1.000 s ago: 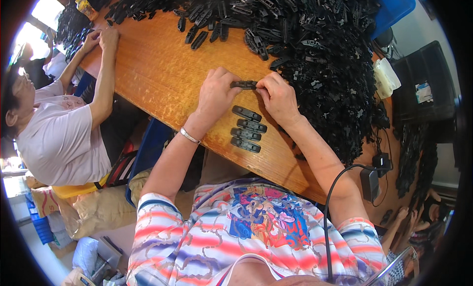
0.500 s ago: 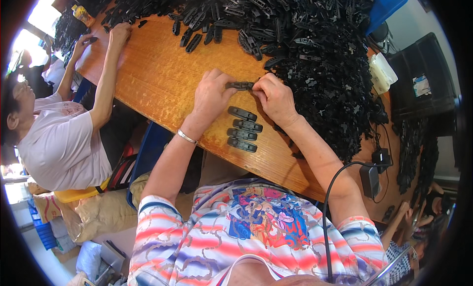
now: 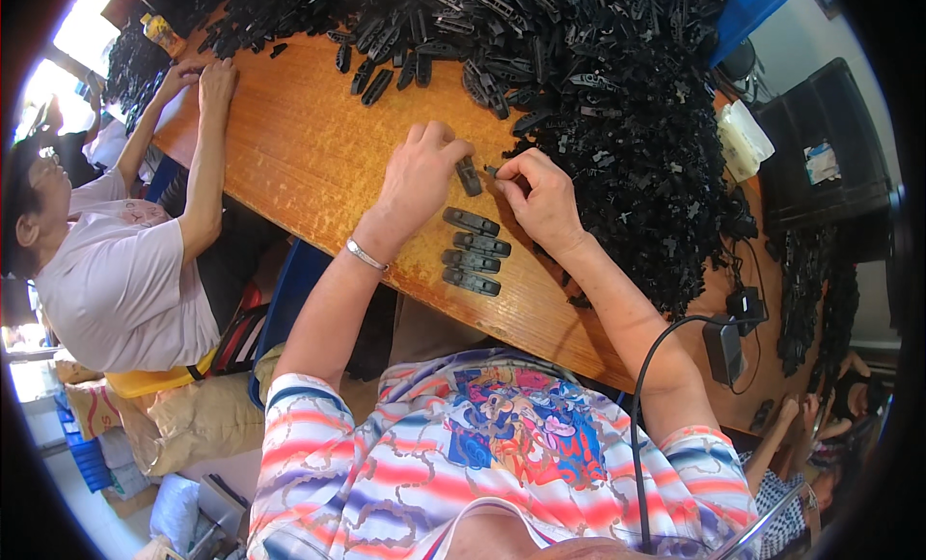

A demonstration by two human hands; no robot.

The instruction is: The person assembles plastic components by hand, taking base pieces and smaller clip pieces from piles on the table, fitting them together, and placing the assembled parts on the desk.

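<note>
My left hand [image 3: 421, 179] is closed on a long black plastic part [image 3: 470, 178], tilted with its lower end toward me. Just to its right, my right hand [image 3: 538, 195] pinches a small dark piece [image 3: 491, 171] between thumb and finger. The piece and the long part are slightly apart. Below the hands, several similar long black plastic parts [image 3: 475, 260] lie side by side in a neat column on the wooden table [image 3: 318, 145]. A heap of small black pieces [image 3: 627, 203] rises close to my right hand.
Long black parts [image 3: 482, 25] are piled along the far side. A person [image 3: 125, 280] works at the table's left. A black cable [image 3: 639, 435] runs by my right arm to an adapter [image 3: 723, 355]. At the right stand a white packet [image 3: 743, 140] and a black crate [image 3: 830, 155].
The long part has turned from lying level between both hands to a steep tilt in my left hand. My right hand has come away from it with the small piece showing at its fingertips.
</note>
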